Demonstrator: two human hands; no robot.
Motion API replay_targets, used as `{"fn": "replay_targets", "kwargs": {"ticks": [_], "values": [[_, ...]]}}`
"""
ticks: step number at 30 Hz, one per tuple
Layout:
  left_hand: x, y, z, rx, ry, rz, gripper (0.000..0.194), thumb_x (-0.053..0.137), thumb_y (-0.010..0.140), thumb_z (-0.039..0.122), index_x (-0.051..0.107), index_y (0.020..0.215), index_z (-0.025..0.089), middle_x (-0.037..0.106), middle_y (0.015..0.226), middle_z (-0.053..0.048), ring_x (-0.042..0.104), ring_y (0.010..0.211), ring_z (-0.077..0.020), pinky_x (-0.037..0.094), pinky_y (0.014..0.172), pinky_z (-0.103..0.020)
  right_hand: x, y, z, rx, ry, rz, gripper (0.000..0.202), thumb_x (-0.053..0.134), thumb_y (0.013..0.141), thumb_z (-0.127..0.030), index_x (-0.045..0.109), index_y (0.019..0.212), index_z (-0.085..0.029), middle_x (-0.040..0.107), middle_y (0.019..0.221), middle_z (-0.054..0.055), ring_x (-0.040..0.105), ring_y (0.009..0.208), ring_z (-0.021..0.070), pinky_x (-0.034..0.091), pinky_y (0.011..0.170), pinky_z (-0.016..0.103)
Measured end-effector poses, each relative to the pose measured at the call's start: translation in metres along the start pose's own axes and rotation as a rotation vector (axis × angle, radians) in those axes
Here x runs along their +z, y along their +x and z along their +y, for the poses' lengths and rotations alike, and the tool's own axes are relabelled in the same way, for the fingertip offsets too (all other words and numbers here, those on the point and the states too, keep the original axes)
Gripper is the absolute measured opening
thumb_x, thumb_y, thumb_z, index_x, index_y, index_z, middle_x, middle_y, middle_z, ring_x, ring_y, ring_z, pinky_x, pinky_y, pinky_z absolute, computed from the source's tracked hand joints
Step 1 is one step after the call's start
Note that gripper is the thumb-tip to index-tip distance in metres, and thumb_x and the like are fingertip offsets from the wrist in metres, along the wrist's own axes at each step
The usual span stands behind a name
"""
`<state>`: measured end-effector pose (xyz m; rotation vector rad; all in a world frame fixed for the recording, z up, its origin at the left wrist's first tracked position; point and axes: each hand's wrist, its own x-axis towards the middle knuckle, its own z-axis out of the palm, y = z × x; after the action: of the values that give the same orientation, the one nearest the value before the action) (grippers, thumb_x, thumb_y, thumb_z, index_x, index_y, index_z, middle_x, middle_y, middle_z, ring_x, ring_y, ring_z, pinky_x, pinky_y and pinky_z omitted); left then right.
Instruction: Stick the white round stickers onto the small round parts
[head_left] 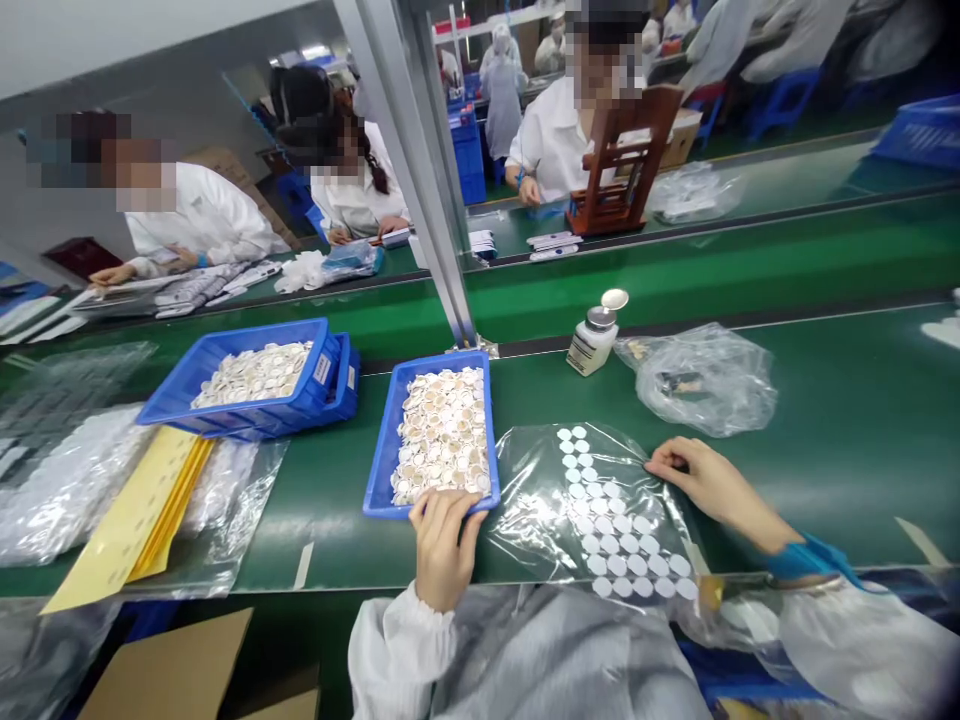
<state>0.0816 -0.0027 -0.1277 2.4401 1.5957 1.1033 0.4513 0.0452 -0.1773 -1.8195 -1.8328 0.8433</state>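
My left hand point(441, 550) grips the near rim of a blue plastic tray point(380, 440), fingers over the edge. Many small round white and tan discs point(442, 430) fill that tray. To its right, a clear plastic sheet point(525, 470) lies on the green bench, its near edge by my lap. White round stickers point(609, 545) sit on or under the sheet in stepped rows, with more rows toward me. At the sheet's right edge my right hand point(697, 478) is closed in a pinch on the plastic. Whether the sheet is a bag I cannot tell.
Stacked blue trays point(247, 415) of discs stand left, beside yellow sheets point(127, 520) and clear plastic bags point(67, 490). A white pump bottle point(592, 342) and a crumpled plastic bag point(709, 385) lie behind the sheet. A metal post point(420, 170) rises at the bench's back; co-workers sit beyond.
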Motion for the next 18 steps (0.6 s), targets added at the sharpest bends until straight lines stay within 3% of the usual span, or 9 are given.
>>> {"fn": "replay_targets", "kwargs": {"ticks": [5,9,13,16,18], "values": [[0.004,0.004,-0.003,0.118,-0.138,-0.139,0.014,0.05,0.093,0.014,0.058,0.102,0.021,0.069,0.088,-0.003,0.064,0.085,-0.0185,0.03,0.097,-0.041,-0.008,-0.011,0.007,0.031,0.029,0.042,0.058,0.052,0.074,-0.079,0.065,0.069,-0.023,0.064,0.071,0.006,0.059,0.069,0.0226,0.047,0.062,0.036],[0.005,0.019,-0.02,0.203,-0.2,-0.227,0.013,0.044,0.095,0.025,0.056,0.095,0.021,0.067,0.085,-0.004,0.061,0.086,-0.0215,0.033,0.094,-0.045,-0.01,0.002,-0.005,0.027,0.086,0.181,0.056,0.061,0.074,-0.072,0.063,0.096,-0.021,0.067,0.095,0.01,0.064,0.086,0.0268,0.054,0.073,0.04],[0.003,0.033,-0.012,0.212,-0.136,-0.284,0.02,0.047,0.094,0.037,0.056,0.09,0.02,0.065,0.083,-0.005,0.059,0.083,-0.0229,0.037,0.093,-0.047,-0.01,0.054,-0.035,-0.022,0.164,0.344,0.077,0.066,0.076,-0.064,0.044,0.134,-0.017,0.053,0.132,0.019,0.059,0.115,0.0319,0.052,0.094,0.047],[0.012,0.038,0.01,0.173,0.109,-0.302,0.026,0.056,0.09,0.043,0.058,0.096,0.017,0.067,0.086,-0.007,0.061,0.085,-0.0253,0.043,0.09,-0.046,-0.001,0.108,-0.062,-0.049,0.204,0.39,0.091,0.075,0.071,-0.054,0.035,0.142,-0.015,0.047,0.14,0.021,0.055,0.123,0.0324,0.05,0.1,0.047],[0.023,0.039,0.022,0.169,0.259,-0.271,0.026,0.057,0.091,0.036,0.058,0.104,0.014,0.068,0.089,-0.01,0.062,0.085,-0.0269,0.047,0.081,-0.043,0.007,0.138,-0.076,-0.032,0.199,0.434,0.093,0.079,0.068,-0.045,0.034,0.143,-0.015,0.048,0.14,0.02,0.051,0.128,0.0328,0.046,0.104,0.048]]}}
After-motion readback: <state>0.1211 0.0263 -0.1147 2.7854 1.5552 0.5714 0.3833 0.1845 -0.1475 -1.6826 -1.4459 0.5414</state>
